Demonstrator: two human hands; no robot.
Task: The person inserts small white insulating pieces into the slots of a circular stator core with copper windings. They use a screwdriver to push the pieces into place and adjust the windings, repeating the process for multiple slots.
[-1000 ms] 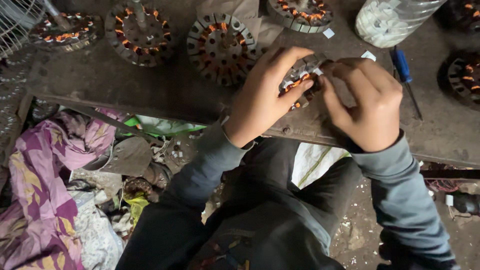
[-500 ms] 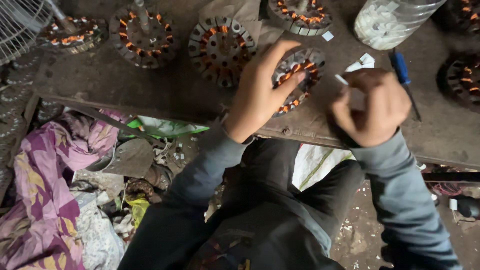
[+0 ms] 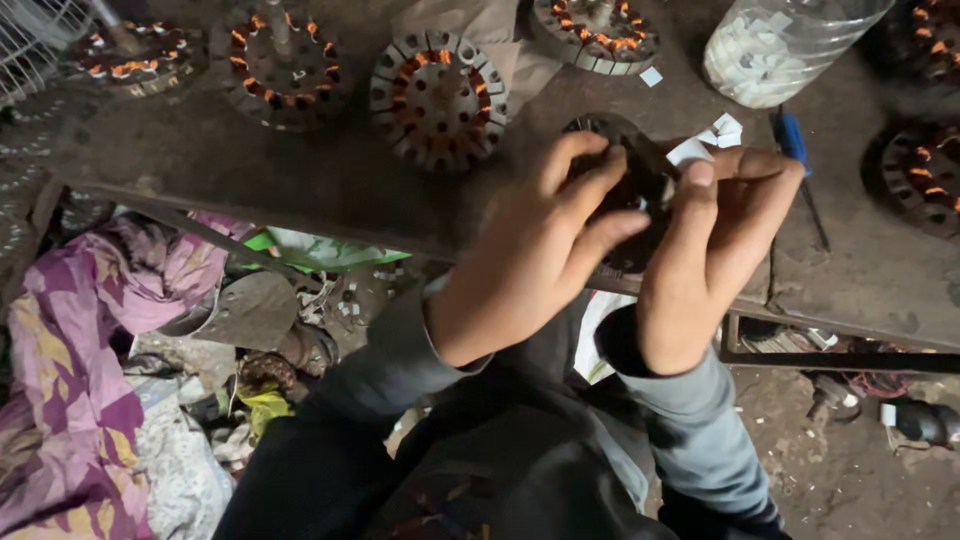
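Note:
Both of my hands are raised over the front edge of a dark workbench [image 3: 300,175]. My left hand [image 3: 530,250] and my right hand [image 3: 720,230] together grip a round motor stator [image 3: 625,180], tilted up so its dark underside faces me. Fingers cover most of it. Small white paper slips [image 3: 705,145] lie on the bench just behind my right hand.
Several other stators with copper windings lie on the bench, one [image 3: 438,98] at centre back. A clear plastic jar [image 3: 770,45] of white slips stands at the back right, next to a blue-handled screwdriver [image 3: 795,150]. Purple cloth [image 3: 70,380] and scraps lie on the floor.
My hands have lifted the stator off the bench and tipped it toward me. My right hand, apart from it half a second ago, has closed onto its right side.

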